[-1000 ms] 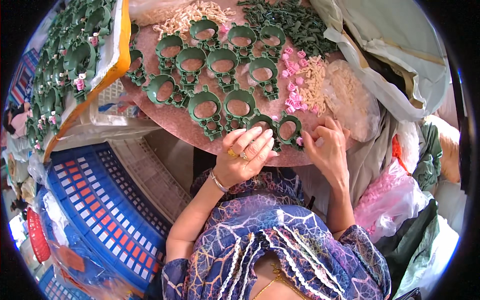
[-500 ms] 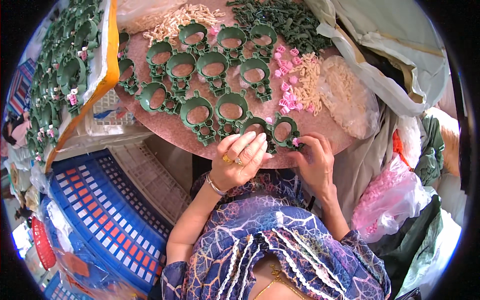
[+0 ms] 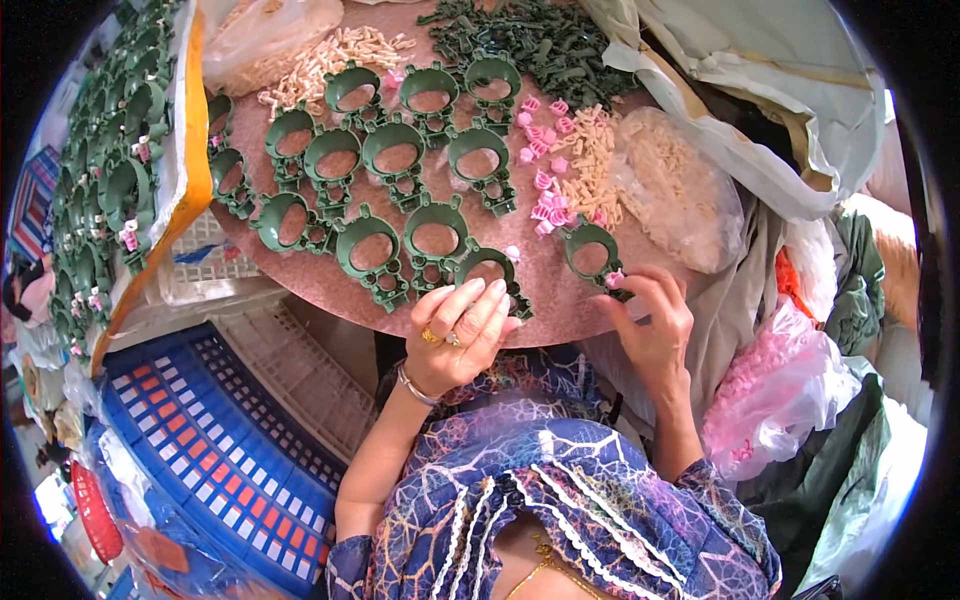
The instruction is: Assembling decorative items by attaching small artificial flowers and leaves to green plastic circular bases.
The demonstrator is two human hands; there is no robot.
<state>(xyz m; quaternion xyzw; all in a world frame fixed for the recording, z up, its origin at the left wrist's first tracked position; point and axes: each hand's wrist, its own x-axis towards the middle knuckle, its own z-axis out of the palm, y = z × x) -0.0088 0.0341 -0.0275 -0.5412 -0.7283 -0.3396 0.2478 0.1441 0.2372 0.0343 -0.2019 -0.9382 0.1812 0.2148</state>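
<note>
Shifted right from its neighbour (image 3: pixel 464 270), one green ring frame (image 3: pixel 576 240) slants far-left from the nearer right hand (image 3: pixel 657 325), seemingly pinched on its near end, while the left hand (image 3: pixel 452 345) hides its own hold.

The ring pieces (image 3: pixel 590 232) are dark green, little bits (image 3: pixel 547 210) bubblegum pink, pegs (image 3: pixel 592 160) cream, tabletop (image 3: pixel 548 312) kinda mottled pink, outfit (image 3: pixel 600 450) web-patterned blue.

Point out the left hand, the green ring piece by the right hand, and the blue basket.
Left hand (image 3: pixel 445 349): head view, back of the hand.
Green ring piece (image 3: pixel 590 234): head view, upper rim.
Blue basket (image 3: pixel 238 440): head view, slotted wall.
</note>
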